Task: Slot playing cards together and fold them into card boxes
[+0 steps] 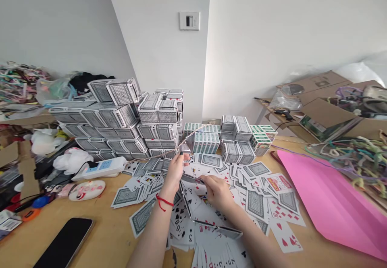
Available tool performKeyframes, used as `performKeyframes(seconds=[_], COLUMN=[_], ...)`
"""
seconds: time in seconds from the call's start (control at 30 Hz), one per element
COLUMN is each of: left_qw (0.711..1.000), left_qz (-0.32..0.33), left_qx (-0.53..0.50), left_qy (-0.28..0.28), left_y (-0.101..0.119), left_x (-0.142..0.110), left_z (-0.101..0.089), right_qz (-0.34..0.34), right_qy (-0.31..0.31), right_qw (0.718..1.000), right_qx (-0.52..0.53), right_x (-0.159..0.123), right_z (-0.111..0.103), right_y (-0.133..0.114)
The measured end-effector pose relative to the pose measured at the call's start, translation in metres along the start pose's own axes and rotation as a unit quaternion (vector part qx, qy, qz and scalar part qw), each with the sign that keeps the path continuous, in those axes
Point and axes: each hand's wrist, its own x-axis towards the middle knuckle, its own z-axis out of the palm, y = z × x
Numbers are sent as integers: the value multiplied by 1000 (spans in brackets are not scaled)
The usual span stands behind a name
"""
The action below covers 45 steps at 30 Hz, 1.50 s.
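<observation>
Over the cards on the table, a folded frame of joined playing cards [188, 203] stands on edge, its dark rim running in a zigzag towards me. My left hand [175, 173], with a red string at the wrist, is at the frame's far left corner, fingers curled against it and partly hidden. My right hand [216, 189] is closed, pinching the frame's far edge between thumb and fingers. Beneath and around both hands lie loose playing cards [255, 203], some face up, some showing grey patterned backs.
Stacked blocks of cards [115, 117] rise at the back left, with smaller stacks [238, 151] and green-white card boxes [206, 142] at back centre. A phone [65, 242] and white power strip [102, 167] lie left. Pink sheet [329, 203] and cardboard box [329, 127] are right.
</observation>
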Motion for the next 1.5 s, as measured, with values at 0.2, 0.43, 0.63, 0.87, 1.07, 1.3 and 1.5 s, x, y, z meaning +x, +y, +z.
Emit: performKeyframes(seconds=[0.2,0.43,0.63,0.87,1.07,1.3,1.5], left_qw=[1000,1000,1000,999,998,999,996], left_qz=[-3,-18,-18,-1,2,-11,-63], left_qx=[5,12,5,12,17,10,8], left_qy=[8,9,7,36,54,53,-61], left_y=[0,0,-1,-1,-2,-6,6], left_x=[-1,-2,-1,-2,-1,2,-5], left_z=[1,3,0,4,4,2,-6], right_qz=[-20,-23,1,9,28,65,144], right_qy=[15,-33,-12,-47,-73,-61,60], right_qw=[999,999,999,999,997,995,982], right_qx=[-43,-17,-37,-19,-10,44,102], right_x=[1,1,0,0,-1,0,6], right_z=[-3,0,0,2,4,2,-2], right_y=[-5,-13,-12,-15,-17,-21,-9])
